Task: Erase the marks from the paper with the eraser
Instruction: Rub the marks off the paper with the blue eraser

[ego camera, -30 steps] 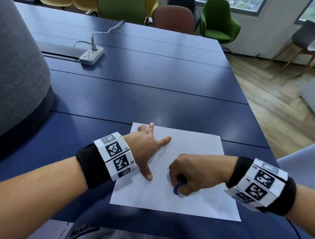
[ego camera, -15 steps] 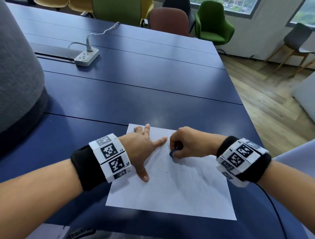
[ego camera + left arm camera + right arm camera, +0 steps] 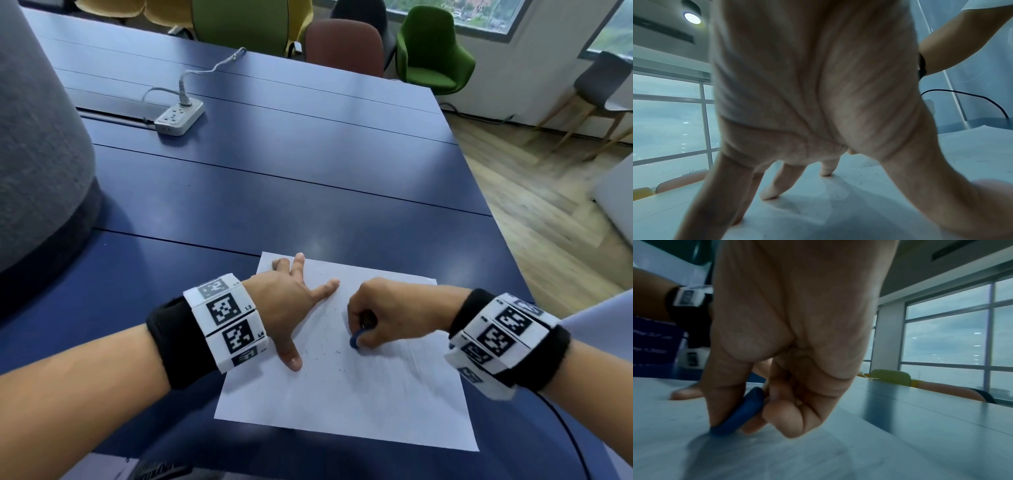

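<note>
Since half a second ago, right hand has slid the eraser nearer along the paper, fingers curled tight, pinching it, its edge touching the sheet. Left hand stays flat, fingers spread wide, pressing the paper on the worktop.

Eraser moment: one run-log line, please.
right hand pinches blue eraser, edge on paper | left hand flat, pinning paper | crumbs present
</note>
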